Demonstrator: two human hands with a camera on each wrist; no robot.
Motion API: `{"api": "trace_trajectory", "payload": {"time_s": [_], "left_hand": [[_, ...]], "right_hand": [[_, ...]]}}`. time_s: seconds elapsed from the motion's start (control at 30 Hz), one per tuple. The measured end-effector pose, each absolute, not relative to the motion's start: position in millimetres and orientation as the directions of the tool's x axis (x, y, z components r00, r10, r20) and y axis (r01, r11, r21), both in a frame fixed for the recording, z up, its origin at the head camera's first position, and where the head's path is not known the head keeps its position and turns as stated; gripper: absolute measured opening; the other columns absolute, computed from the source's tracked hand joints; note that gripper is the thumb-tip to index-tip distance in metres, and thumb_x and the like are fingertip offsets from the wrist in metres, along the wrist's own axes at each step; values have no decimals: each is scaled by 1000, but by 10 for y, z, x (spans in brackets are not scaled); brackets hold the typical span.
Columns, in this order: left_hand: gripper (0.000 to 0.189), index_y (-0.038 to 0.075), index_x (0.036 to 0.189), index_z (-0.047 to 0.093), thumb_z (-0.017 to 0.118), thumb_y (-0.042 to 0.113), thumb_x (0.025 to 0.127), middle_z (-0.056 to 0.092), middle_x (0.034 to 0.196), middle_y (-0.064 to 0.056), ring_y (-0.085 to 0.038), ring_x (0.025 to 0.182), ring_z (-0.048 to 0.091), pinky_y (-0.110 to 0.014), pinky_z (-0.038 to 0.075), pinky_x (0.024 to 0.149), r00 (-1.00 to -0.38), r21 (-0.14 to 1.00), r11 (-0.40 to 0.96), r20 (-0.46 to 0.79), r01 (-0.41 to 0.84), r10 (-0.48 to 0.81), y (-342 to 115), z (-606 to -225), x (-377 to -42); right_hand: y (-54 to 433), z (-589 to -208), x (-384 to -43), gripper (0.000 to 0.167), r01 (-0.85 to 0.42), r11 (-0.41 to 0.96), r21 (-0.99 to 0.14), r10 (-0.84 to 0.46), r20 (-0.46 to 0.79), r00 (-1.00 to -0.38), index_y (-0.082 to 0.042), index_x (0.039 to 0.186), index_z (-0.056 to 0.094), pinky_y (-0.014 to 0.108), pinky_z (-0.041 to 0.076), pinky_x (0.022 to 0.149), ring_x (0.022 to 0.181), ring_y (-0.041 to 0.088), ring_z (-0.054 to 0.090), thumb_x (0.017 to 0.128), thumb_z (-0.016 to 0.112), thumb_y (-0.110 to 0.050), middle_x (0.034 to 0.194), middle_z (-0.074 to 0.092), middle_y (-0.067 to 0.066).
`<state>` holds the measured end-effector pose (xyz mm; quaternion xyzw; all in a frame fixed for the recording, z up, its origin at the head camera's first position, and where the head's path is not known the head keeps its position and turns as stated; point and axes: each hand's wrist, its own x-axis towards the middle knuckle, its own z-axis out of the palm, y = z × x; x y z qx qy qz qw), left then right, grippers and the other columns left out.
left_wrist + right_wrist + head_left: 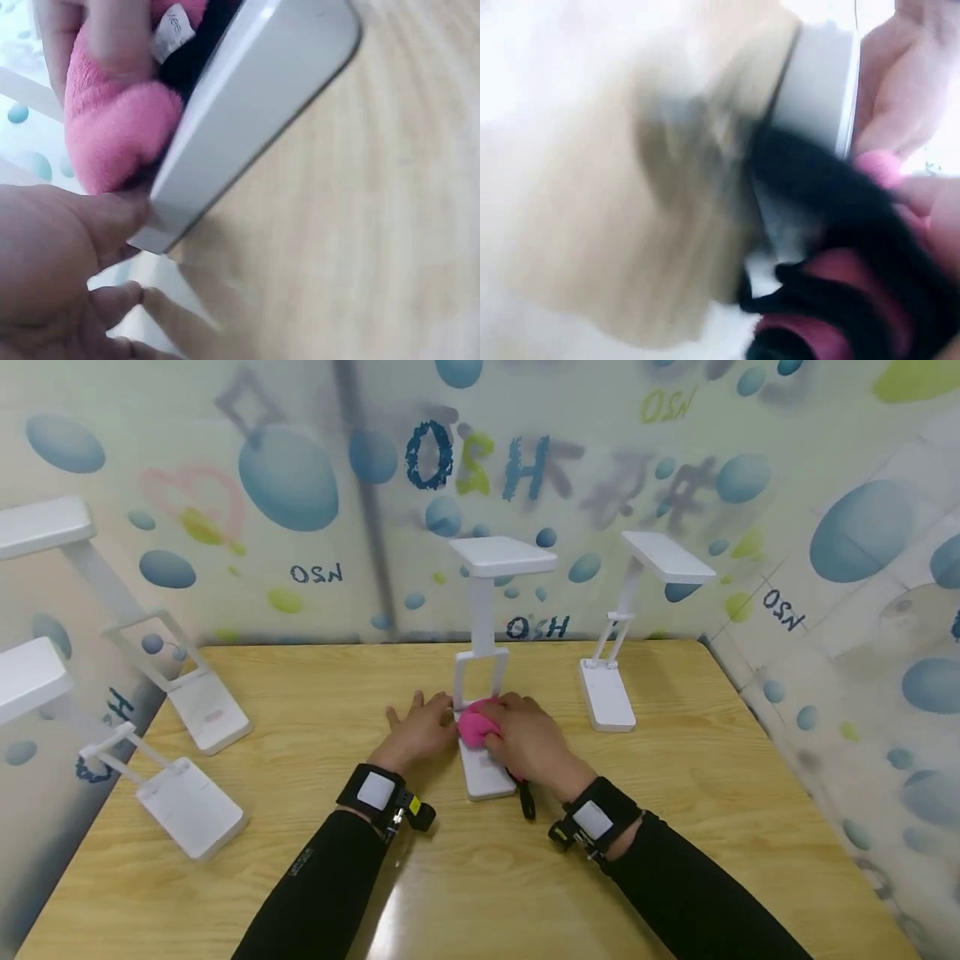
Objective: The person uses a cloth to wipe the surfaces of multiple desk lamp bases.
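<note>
A white folding desk lamp (489, 774) stands upright at the middle of the table. My right hand (528, 739) grips a pink plush piece (474, 727) against the top of its base, near the hinge. A black strap (528, 802) hangs from that plush piece beside the base, and a white tag (174, 31) shows on it in the left wrist view. My left hand (422, 732) lies left of the base with fingers spread, its thumb (124, 214) touching the base's edge. The right wrist view is blurred, with the black strap (810, 169) across it.
Two more white lamps stand at the left, a rear one (210, 710) and a front one (191, 810). Another lamp (607, 697) is at the back right. The wooden table (495, 893) meets a printed backdrop (300, 585) behind and at the sides.
</note>
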<state>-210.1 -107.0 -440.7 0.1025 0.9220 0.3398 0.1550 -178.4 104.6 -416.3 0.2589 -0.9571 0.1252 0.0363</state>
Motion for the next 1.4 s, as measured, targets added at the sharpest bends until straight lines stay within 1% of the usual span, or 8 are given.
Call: {"api": "trace_trajectory", "payload": {"time_s": [0.1,0.3,0.57,0.73,0.87,1.0,1.13,1.4], "left_hand": [[50,18,154,51,53,38,109,32,172,-14,-47,162,3,-77,-18,118,-942,673,736,-197,73,273,-1008,-4451,-2091],[52,19,153,54,59,41,107,35,171,-8,-47,162,0,-76,-20,117,-938,680,729,-201,74,283,-1018,-4436,-2084],[55,23,159,49,55,43,108,32,171,-12,-45,163,3,-76,-18,118,-937,662,747,-215,67,274,-1011,-4460,-2095],[55,19,157,50,57,43,108,32,172,-10,-43,163,1,-74,-18,119,-940,651,757,-224,51,256,-1030,-4451,-2106],[56,19,157,51,59,42,107,32,172,-9,-42,163,1,-74,-18,119,-941,654,756,-232,38,248,-1020,-4458,-2117],[57,21,158,51,59,44,107,30,173,-9,-40,164,0,-74,-18,120,-930,658,752,-247,46,273,-941,-4451,-2131],[60,19,159,49,60,44,106,31,173,-7,-38,164,1,-72,-18,121,-935,640,768,-253,32,250,-919,-4398,-2141],[61,13,158,50,59,44,105,39,169,-13,-45,163,9,-76,-10,121,-949,628,777,-222,38,226,-972,-4385,-2098]], "right_hand": [[1064,-4189,-1587,42,-551,809,-203,-529,156,-834,-14,136,73,52,52,102,116,41,62,99,67,-33,139,64,22],[1263,-4212,-1267,34,-671,724,-159,-646,183,-741,-22,134,75,47,52,98,114,33,58,102,70,-33,138,63,18],[1229,-4288,-1682,44,-583,772,-254,-572,123,-811,-16,148,63,59,47,112,136,44,55,106,64,-25,152,50,29],[1249,-4265,-1382,35,-700,675,-233,-683,162,-712,-18,133,75,47,57,97,117,33,63,99,74,-27,132,62,20],[1436,-4326,-1141,27,-782,569,-254,-759,203,-619,-24,120,82,40,55,93,112,22,60,93,81,-22,125,62,7],[1729,-4387,-1028,22,-730,613,-301,-687,254,-681,-26,107,83,40,54,93,112,17,60,86,88,-20,122,62,1],[1770,-4374,-1067,20,-687,684,-246,-622,295,-726,-21,100,76,37,54,85,103,17,60,86,90,-26,118,60,5],[1286,-4308,-1129,29,-740,670,-48,-695,308,-649,-13,106,67,35,55,81,96,22,58,88,86,-25,113,56,8]]}}
